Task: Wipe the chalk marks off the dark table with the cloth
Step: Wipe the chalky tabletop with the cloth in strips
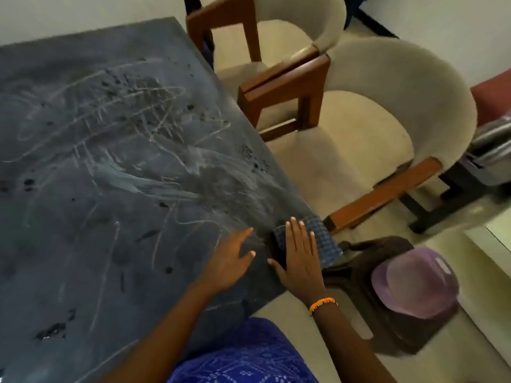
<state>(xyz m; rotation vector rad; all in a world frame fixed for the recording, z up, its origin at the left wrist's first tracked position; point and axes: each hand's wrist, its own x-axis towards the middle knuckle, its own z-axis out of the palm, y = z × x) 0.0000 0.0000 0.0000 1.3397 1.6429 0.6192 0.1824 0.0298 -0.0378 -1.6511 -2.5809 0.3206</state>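
A blue checked cloth (pixel 322 241) lay at the right edge of the dark table (pixel 83 244), its far end hanging just past the rim; the right hand (pixel 300 252) pressed flat on top of it, fingers spread and straight, palm down, not gripping but pinning the fabric to the surface; the left hand (pixel 231 258) rested open just beside it on the bare tabletop, fingers splayed, holding nothing. An orange bracelet (pixel 322 304) circled the right wrist. White chalk marks (pixel 110 128) looped and scribbled across most of the table, with a paler smeared patch (pixel 154 183) near the middle and dark specks scattered among the lines. A fold of blue patterned clothing (pixel 243 357) showed at the bottom of the frame, against the table's near edge. Beyond the table's right side stood two cream chairs with wooden frames, the nearer chair (pixel 387 128) close to the cloth's corner and the farther chair (pixel 276 31) behind it; a dark brown stool (pixel 359 275) sat on the floor near the right hand, bearing a purple cap (pixel 414 286).
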